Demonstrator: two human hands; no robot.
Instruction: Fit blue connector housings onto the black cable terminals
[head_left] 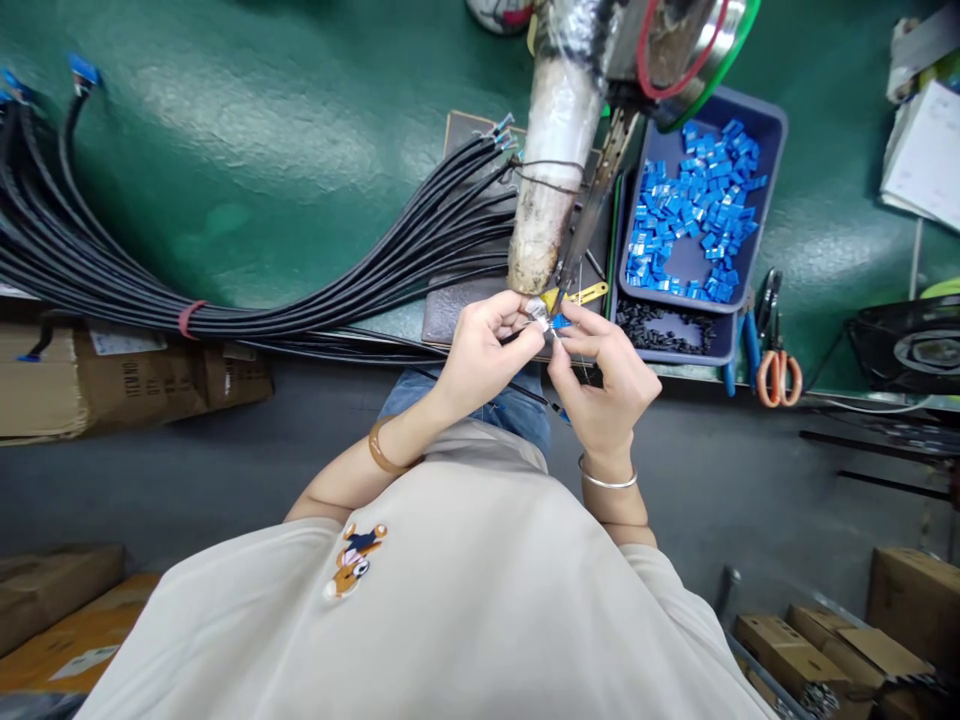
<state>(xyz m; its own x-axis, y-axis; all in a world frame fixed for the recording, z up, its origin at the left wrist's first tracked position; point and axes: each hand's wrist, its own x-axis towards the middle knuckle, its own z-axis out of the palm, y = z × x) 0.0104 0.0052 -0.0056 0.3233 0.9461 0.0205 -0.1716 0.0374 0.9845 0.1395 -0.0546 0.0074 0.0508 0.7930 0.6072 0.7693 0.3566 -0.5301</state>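
Observation:
Below the tip of a wrapped white tube [546, 180], both of my hands meet at the table's front edge. My left hand [491, 345] pinches a small silvery piece [537, 310]. The fingers of my right hand [604, 370] are closed just to its right, by a small blue connector [560, 321] and thin wires; what exactly they grip is too small to tell. A yellow tool [589, 294] lies right behind my fingertips. Black cables [337, 290], tied with a red band [192, 320], sweep in from the left, their stripped ends on a board.
At the right stands a grey bin [776, 150] of blue connectors, above another bin [724, 350] with small black parts. Orange-handled scissors [780, 378] and blue-handled pliers [751, 345] hang over the edge. A black fan [907, 345] and papers [926, 155] are farther right. Cardboard boxes [135, 380] sit below the table.

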